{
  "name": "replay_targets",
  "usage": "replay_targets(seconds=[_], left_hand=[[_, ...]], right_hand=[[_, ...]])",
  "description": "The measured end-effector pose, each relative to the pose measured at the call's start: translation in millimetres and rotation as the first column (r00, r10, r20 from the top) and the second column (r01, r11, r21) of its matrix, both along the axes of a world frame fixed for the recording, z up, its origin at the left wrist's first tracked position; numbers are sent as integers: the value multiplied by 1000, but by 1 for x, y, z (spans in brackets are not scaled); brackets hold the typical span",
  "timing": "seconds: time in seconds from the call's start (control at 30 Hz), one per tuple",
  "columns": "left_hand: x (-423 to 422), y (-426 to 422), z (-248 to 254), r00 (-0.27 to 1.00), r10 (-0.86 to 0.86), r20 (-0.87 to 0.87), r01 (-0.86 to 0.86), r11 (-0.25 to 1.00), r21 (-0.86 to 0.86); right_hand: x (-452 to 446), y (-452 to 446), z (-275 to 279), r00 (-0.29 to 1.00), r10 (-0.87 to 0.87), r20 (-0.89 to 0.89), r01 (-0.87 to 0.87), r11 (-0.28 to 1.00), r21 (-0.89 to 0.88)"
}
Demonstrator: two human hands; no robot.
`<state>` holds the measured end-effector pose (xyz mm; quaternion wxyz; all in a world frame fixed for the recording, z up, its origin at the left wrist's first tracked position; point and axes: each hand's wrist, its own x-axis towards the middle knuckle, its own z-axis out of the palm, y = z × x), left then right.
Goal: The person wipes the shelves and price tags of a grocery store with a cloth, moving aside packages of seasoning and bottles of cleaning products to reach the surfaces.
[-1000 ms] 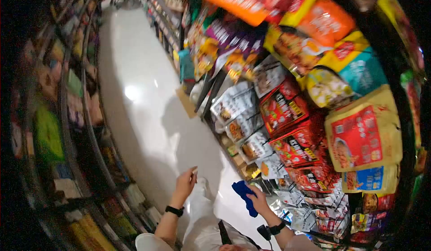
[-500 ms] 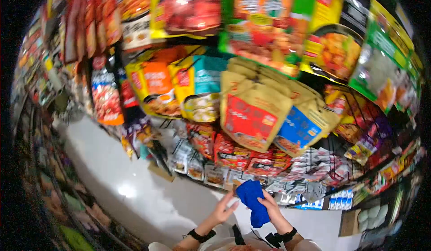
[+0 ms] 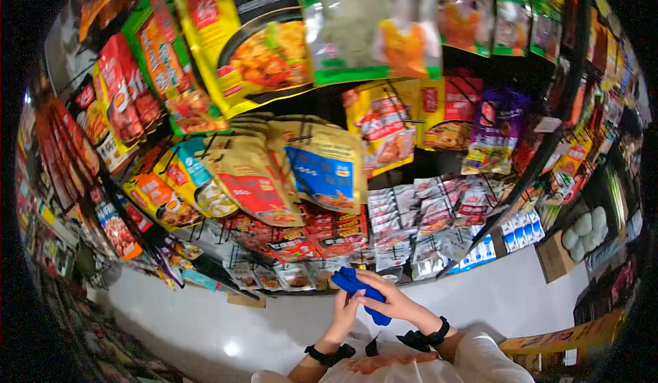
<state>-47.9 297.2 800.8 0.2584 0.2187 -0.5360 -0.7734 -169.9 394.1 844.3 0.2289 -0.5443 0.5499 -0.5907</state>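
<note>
A bunched blue cloth [image 3: 353,281] is held between my two hands, low in the view, above the pale floor. My right hand [image 3: 387,295] lies over the cloth with its fingers wrapped across it. My left hand [image 3: 344,313] grips it from the near left side, the thumb close to the other hand. Dark bands circle both wrists. Beyond the hands hang small silver packets [image 3: 291,273] and red packets [image 3: 301,240] on the rack's lower rows.
Tan pouches with red labels [image 3: 257,184] and blue labels [image 3: 322,174] hang ahead. Larger food bags [image 3: 370,30] hang above. At the right stands a cardboard box [image 3: 554,258] beside pale rounded items [image 3: 586,234]. Glossy floor [image 3: 171,314] lies below.
My view has swung to the right along the rack. My left hand has closed in on the blue cloth, which is now more bunched, and my right hand has moved over it.
</note>
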Motion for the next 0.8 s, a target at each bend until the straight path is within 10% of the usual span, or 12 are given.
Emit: replay_targets(seconds=[0.23,0.37,0.43,0.5,0.7,0.8], left_hand=[[-17,36,-7,886,-328,327,413,879,-239],[-32,74,13,857,-445,259,478,875,-79],[-37,80,2,743,-345,574,606,709,-359],[-40,92,-6,880,-338,333,461,772,-438],[-29,101,15,786,-237,572,399,900,-175],[-23,104,-9,993,-42,110,88,888,-451]], right_hand=[[-32,84,-16,992,47,116,-54,997,59],[-36,128,-41,958,-94,270,59,989,134],[-38,148,-50,889,-248,384,142,948,284],[-43,166,-56,836,-401,374,265,893,364],[-64,196,-88,809,-576,118,550,813,192],[-79,177,-58,811,-585,-23,583,804,116]])
